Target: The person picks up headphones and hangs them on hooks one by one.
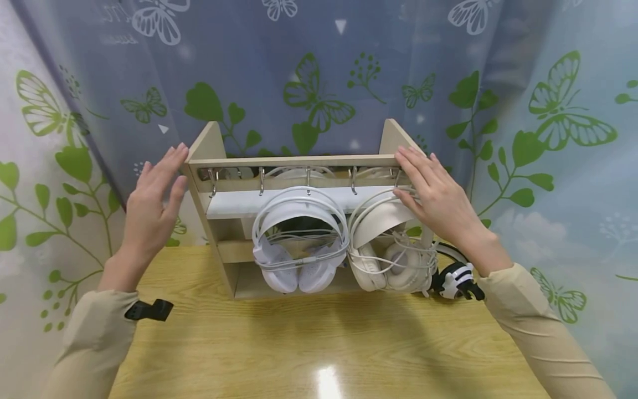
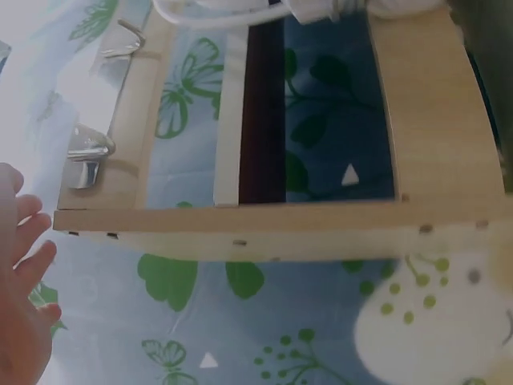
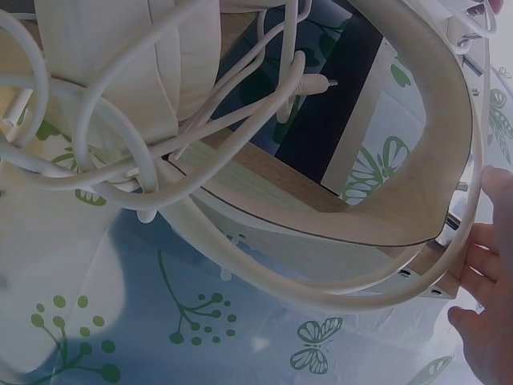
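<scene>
A small wooden rack (image 1: pixel 294 162) with a row of metal hooks (image 1: pixel 261 181) stands on the table. White headphones (image 1: pixel 281 269) hang from the middle, and cream headphones (image 1: pixel 369 266) with a loosely wound cable hang at the right. My left hand (image 1: pixel 157 202) is raised beside the rack's upper left corner with fingers extended; whether the fingertips touch the wood is unclear. At the upper right corner, my right hand (image 1: pixel 441 202) rests its extended fingers on the rack, with the thumb near the cream headband. In the right wrist view, the cream cable (image 3: pixel 361 301) loops close to that hand.
A black-and-white object (image 1: pixel 456 280) lies on the wooden table (image 1: pixel 309 338) right of the rack, partly behind my right forearm. A curtain (image 1: pixel 249 66) with butterflies and leaves hangs close behind and along both sides. A black strap (image 1: pixel 149 310) sticks out from my left cuff.
</scene>
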`<state>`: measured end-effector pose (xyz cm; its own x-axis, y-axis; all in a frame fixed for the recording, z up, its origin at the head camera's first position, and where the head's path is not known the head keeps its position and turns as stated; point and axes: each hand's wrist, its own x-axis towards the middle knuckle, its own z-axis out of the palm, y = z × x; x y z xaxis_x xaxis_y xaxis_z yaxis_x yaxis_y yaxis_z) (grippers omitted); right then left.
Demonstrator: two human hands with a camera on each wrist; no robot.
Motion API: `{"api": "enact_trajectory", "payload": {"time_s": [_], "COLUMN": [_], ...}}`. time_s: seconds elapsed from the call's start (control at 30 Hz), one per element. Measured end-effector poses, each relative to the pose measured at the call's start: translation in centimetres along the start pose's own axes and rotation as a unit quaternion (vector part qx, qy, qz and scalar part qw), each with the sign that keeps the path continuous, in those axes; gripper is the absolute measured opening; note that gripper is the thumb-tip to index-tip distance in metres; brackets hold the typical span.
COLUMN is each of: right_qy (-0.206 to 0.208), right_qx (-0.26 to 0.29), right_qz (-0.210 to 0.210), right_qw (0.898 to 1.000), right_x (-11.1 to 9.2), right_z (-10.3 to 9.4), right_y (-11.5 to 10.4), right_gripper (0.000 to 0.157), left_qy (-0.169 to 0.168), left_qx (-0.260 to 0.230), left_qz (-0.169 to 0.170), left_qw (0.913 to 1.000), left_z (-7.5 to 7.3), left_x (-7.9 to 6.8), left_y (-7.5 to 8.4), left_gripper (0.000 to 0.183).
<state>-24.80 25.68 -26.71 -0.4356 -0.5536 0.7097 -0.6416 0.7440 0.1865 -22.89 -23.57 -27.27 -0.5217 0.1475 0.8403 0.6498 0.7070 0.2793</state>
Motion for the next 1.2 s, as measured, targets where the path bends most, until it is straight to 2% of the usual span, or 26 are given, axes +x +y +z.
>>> {"api": "enact_trajectory", "payload": {"time_s": [0.17,0.3,0.47,0.73,1.2], "right_qy": [0.000,-0.002,-0.003,0.000,0.002], "right_qx": [-0.001,-0.001,-0.002,0.006,0.020], "right_qz": [0.000,0.002,0.003,0.006,0.023], "right_qw": [1.000,1.000,1.000,1.000,1.000], "right_x": [0.0,0.0,0.0,0.1,-0.1], "right_z": [0.1,0.1,0.1,0.1,-0.4], "right_y": [0.0,-0.1,-0.2,-0.3,-0.4], "right_gripper": [0.069,0.069,0.070,0.069,0.062], "left_qy": [-0.039,-0.050,-0.035,0.004,0.017], "left_qx": [0.057,0.095,0.121,0.135,0.136], "left_qz": [0.019,0.037,0.061,0.088,0.086], "left_qw": [0.9974,0.9935,0.9902,0.9868,0.9868], "left_z": [-0.3,-0.3,-0.2,0.0,0.5], "left_x": [0.2,0.2,0.0,0.0,0.0], "left_y": [-0.3,-0.7,-1.2,-1.4,-1.1], "left_gripper": [0.047,0.048,0.045,0.041,0.038]}}
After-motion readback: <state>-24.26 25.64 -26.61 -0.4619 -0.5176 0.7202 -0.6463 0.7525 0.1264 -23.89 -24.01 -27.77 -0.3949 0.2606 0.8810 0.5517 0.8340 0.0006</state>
